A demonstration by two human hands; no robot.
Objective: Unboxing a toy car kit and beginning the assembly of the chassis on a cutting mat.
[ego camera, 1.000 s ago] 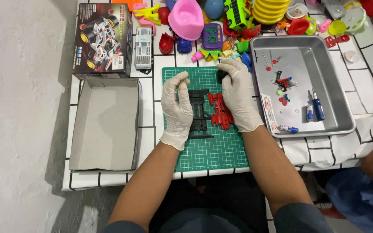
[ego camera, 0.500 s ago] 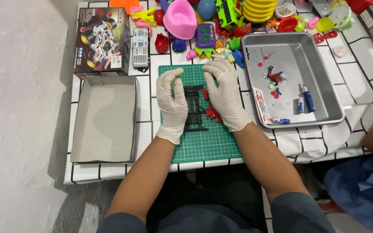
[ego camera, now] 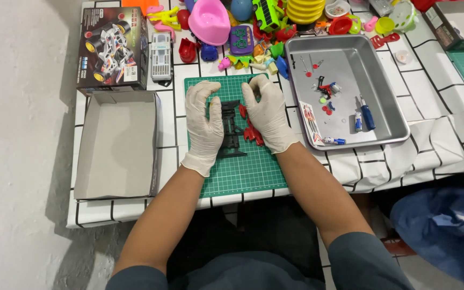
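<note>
- White tiled table (ego camera: 135,209) carried a green cutting mat (ego camera: 243,166).
- Black toy chassis (ego camera: 231,134) lay on it, long axis pointing away, between both gloves.
- Left hand (ego camera: 204,126) and right hand (ego camera: 267,115) flanked it, fingers curled and touching its edges; firm grip unclear.

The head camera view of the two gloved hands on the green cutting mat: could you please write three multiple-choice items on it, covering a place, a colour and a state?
1. Where does the black plastic toy frame lie?
A. on the green cutting mat
B. in the metal tray
C. in the open cardboard box

2. What colour are the gloves on the left hand and right hand?
A. blue
B. white
C. black

3. How is the grey cardboard box tray beside the mat?
A. shut with a lid
B. full of toys
C. open, nothing inside

Key: 1 A, the frame rests on the mat between the hands. 2 B, both gloves are white. 3 C, its bare bottom shows.
</note>
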